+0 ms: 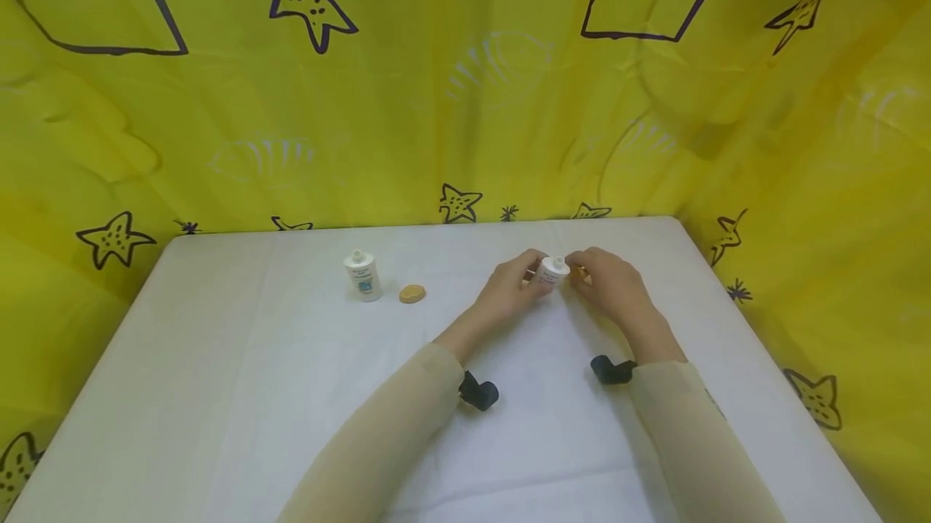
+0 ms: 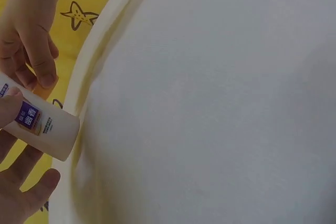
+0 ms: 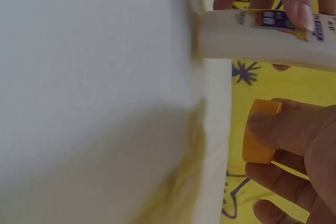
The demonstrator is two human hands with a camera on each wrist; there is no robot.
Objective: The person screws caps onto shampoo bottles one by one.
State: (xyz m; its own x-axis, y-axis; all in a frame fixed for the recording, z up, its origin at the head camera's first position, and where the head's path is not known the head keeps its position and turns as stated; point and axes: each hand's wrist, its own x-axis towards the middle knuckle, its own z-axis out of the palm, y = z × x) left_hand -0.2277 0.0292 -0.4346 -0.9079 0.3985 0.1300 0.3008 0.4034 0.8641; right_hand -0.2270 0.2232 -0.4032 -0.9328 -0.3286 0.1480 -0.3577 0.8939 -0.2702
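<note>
Toward the back right of the table, my left hand (image 1: 505, 293) grips a white plastic bottle (image 1: 554, 269) whose narrow neck is uncapped. In the left wrist view the thumb lies across the purple label of this bottle (image 2: 39, 121). Close beside it, my right hand (image 1: 617, 287) pinches an orange-yellow cap (image 3: 261, 132) between thumb and fingers. Cap and bottle are apart. A second white bottle (image 1: 364, 277), also uncapped, stands upright to the left. Near its base lies another orange-yellow cap (image 1: 412, 293).
A white cloth covers the table (image 1: 291, 394). Yellow curtains (image 1: 407, 103) with starfish drawings hang behind and along both sides. Dark wrist mounts (image 1: 478, 391) show at both sleeve cuffs.
</note>
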